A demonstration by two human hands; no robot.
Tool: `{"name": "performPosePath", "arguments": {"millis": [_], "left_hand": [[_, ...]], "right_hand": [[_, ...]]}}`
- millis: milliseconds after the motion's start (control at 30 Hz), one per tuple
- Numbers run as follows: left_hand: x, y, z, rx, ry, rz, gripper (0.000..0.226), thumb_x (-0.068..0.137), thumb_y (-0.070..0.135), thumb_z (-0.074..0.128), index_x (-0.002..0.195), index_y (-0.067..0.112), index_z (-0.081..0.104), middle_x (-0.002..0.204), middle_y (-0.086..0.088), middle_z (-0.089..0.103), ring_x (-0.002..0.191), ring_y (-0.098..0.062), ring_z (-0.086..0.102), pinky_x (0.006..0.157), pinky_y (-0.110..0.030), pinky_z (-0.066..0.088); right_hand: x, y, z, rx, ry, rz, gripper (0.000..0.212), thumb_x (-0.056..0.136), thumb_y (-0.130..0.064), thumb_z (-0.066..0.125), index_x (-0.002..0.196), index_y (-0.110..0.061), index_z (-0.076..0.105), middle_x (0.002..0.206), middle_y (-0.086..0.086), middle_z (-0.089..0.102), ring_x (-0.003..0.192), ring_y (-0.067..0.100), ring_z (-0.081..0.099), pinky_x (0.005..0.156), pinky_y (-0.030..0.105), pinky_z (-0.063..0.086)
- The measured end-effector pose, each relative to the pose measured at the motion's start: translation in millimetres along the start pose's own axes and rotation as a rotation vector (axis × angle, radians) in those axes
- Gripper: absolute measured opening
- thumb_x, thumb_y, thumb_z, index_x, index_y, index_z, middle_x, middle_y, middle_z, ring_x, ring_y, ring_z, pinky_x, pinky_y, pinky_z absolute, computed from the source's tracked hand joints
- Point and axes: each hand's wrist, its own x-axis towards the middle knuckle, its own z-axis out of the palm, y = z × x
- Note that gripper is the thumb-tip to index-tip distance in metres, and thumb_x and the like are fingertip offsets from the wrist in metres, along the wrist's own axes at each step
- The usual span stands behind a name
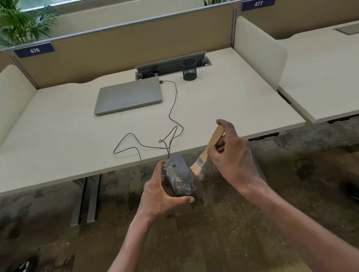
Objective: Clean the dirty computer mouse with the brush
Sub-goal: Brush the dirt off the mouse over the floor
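Cleaning appears under way but incomplete: the computer mouse (179, 176) carries pale specks across its back, and similar flecks lie on the carpet (204, 239) below.

The left hand (160, 193) holds the mouse in the air, in front of the table (66, 141) edge; its fingers are curled round the body, thumb along the lower side. The mouse cable (171, 113) runs up to the closed laptop (127, 95).

The right hand (231, 156) is clamped on the wooden handle of the brush (209, 148). The bristles sit just beside the mouse's right flank; contact cannot be confirmed. Remaining, by estimate: sweep off the residual specks.
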Motion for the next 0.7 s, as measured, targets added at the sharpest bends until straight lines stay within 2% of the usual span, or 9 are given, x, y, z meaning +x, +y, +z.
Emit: {"name": "performPosePath", "arguments": {"millis": [100,233,333,500,633,700], "left_hand": [[0.7,0.5,1.9,0.011,-0.007,0.005,0.129,0.046,0.056,0.095,0.153,0.027,0.029,0.131,-0.010,0.068,0.108,-0.018,0.068,0.098,-0.039,0.059],[1.6,1.7,3.3,0.029,-0.003,-0.017,0.132,0.049,0.049,0.099,0.156,0.022,0.027,0.137,-0.013,0.064,0.118,-0.025,0.065,0.103,-0.043,0.055],[-0.5,1.7,1.7,0.032,0.015,-0.026,0.133,0.048,0.050,0.099,0.156,0.023,0.027,0.141,-0.013,0.061,0.120,-0.021,0.061,0.106,-0.043,0.053],[-0.5,3.3,-0.1,0.024,-0.002,-0.044,0.131,0.047,0.055,0.098,0.155,0.024,0.029,0.143,-0.012,0.061,0.124,-0.024,0.062,0.106,-0.048,0.053],[0.1,7.0,2.6,0.022,-0.011,-0.061,0.132,0.044,0.061,0.095,0.153,0.028,0.028,0.138,-0.011,0.064,0.118,-0.023,0.064,0.104,-0.045,0.055],[-0.2,7.2,1.9,0.019,-0.010,-0.065,0.134,0.042,0.064,0.093,0.153,0.029,0.027,0.135,-0.011,0.065,0.114,-0.020,0.066,0.102,-0.043,0.057]], "right_hand": [[0.0,-4.9,4.0,0.055,-0.002,-0.038,0.067,0.091,-0.009,0.072,0.148,-0.010,0.038,0.077,-0.009,0.064,0.065,-0.005,0.063,0.061,-0.002,0.047],[-4.5,-5.3,10.4,0.057,-0.041,-0.050,0.066,0.093,-0.009,0.071,0.149,-0.010,0.037,0.079,-0.005,0.067,0.066,0.001,0.066,0.062,0.001,0.050],[-4.1,-0.5,6.8,0.027,-0.029,-0.022,0.065,0.093,-0.009,0.070,0.149,-0.009,0.037,0.080,0.001,0.070,0.067,0.008,0.070,0.064,0.010,0.058],[-5.6,-5.2,5.6,0.068,-0.005,-0.046,0.062,0.092,-0.007,0.071,0.145,-0.011,0.039,0.076,-0.010,0.063,0.064,-0.007,0.064,0.058,0.002,0.050],[-15.6,-13.4,14.1,0.075,-0.045,-0.088,0.056,0.092,-0.007,0.071,0.139,-0.011,0.042,0.080,-0.001,0.069,0.063,-0.001,0.066,0.056,0.006,0.052],[-18.6,-12.3,15.5,0.054,-0.041,-0.087,0.055,0.091,-0.007,0.072,0.137,-0.010,0.043,0.079,-0.002,0.068,0.061,-0.004,0.063,0.055,0.004,0.051]]}}
